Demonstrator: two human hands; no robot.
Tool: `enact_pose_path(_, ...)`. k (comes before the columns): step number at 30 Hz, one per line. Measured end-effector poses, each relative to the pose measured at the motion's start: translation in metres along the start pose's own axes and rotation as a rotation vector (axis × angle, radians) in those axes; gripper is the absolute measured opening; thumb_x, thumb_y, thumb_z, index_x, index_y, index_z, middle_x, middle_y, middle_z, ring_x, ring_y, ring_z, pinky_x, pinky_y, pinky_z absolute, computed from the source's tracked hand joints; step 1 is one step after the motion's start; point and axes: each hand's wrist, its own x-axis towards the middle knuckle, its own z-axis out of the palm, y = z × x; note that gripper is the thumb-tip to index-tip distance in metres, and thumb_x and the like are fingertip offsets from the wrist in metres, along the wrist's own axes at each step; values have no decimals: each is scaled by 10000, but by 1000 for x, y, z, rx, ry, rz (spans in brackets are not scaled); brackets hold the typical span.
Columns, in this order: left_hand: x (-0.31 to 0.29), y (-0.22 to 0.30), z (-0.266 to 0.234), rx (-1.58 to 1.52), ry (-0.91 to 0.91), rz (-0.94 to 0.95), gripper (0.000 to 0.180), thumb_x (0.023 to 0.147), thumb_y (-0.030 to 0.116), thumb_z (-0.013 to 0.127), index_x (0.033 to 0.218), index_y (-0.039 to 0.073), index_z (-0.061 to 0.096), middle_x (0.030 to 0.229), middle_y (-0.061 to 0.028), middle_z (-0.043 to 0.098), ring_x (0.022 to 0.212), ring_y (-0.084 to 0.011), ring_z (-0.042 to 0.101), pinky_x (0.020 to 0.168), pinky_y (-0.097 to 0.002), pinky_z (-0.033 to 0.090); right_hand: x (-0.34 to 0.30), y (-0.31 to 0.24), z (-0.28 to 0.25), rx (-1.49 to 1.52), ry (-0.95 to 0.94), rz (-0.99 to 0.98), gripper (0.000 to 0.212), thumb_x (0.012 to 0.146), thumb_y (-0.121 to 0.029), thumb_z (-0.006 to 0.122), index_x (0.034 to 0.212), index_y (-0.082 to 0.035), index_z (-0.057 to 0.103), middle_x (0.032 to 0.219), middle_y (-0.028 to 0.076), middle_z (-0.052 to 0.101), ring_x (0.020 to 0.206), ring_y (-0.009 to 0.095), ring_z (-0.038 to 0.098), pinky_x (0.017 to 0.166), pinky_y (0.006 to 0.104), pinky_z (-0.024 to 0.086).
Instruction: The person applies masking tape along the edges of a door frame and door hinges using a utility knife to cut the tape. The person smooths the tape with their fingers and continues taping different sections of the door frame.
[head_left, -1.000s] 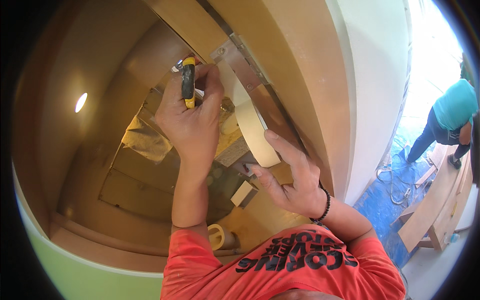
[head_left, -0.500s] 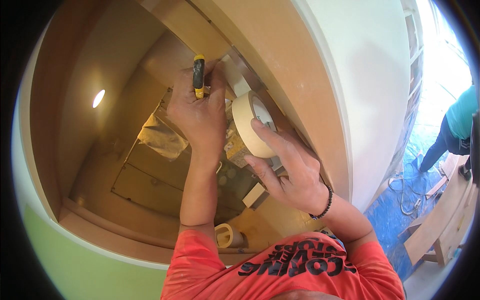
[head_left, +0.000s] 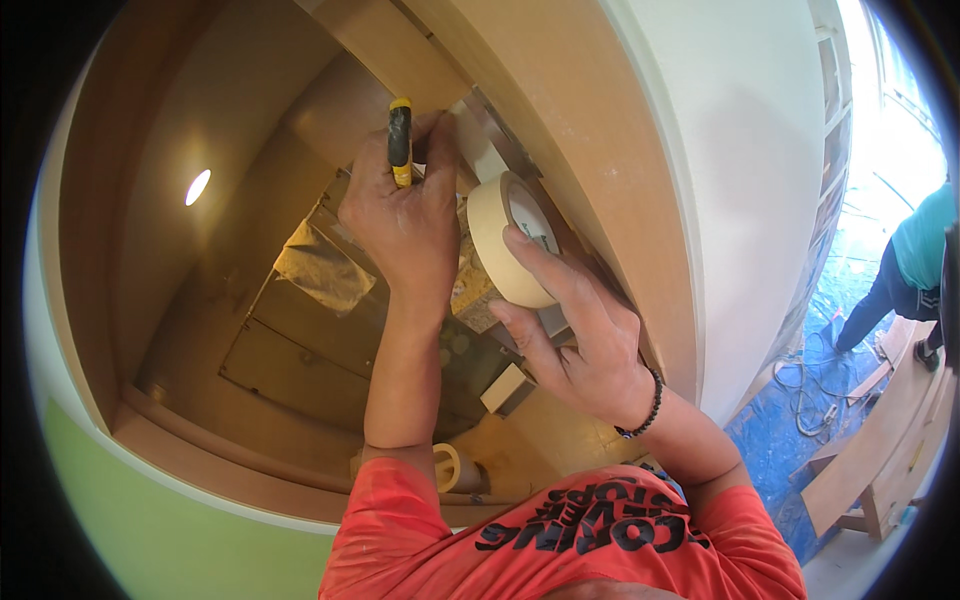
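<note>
Two hands are at work along the inner edge of a wooden frame (head_left: 610, 150). The left hand (head_left: 408, 210) is closed around a yellow-and-black handled cutter (head_left: 400, 140), its thumb and index finger extended toward a metal plate (head_left: 508, 133) on the frame; whether those tips also pinch tape cannot be told, and no blade is visible. The right hand (head_left: 590, 345) loosely grips a masking tape roll (head_left: 490, 240), index finger across its open face and thumb at its lower rim. The roll lies between the hands, just beside the frame, with a pale strip (head_left: 476, 145) running above it toward the left fingertips. In my judgement the step in hand is positioning tape at this edge; the next move calls for steady tension from the roll and firm pressing before any cut. Clearance is tight on the frame side, where the edge bounds the right hand's knuckles. Open room lies left and below, toward a hanging cloth (head_left: 325, 272), well apart from both hands.
</note>
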Motion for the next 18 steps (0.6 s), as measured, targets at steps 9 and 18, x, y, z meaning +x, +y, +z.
enact_pose_path(9, 1, -2, 0, -56, 21, 6, 105, 915, 82, 835, 1014, 48, 823, 835, -53, 779, 683, -116, 640, 660, -299, 512, 1, -6, -7, -43, -94, 28, 588, 907, -23, 864, 1449, 27, 641, 1216, 223, 749, 1027, 342, 753, 917, 401, 594)
enact_pose_path(18, 2, 0, -4, -52, -3, -43, 92, 914, 68, 824, 1003, 46, 823, 842, -47, 779, 682, -111, 632, 661, -291, 504, 2, -5, -1, -26, -39, 10, 603, 896, -37, 872, 1458, -20, 656, 1122, 189, 759, 956, 328, 743, 887, 411, 589)
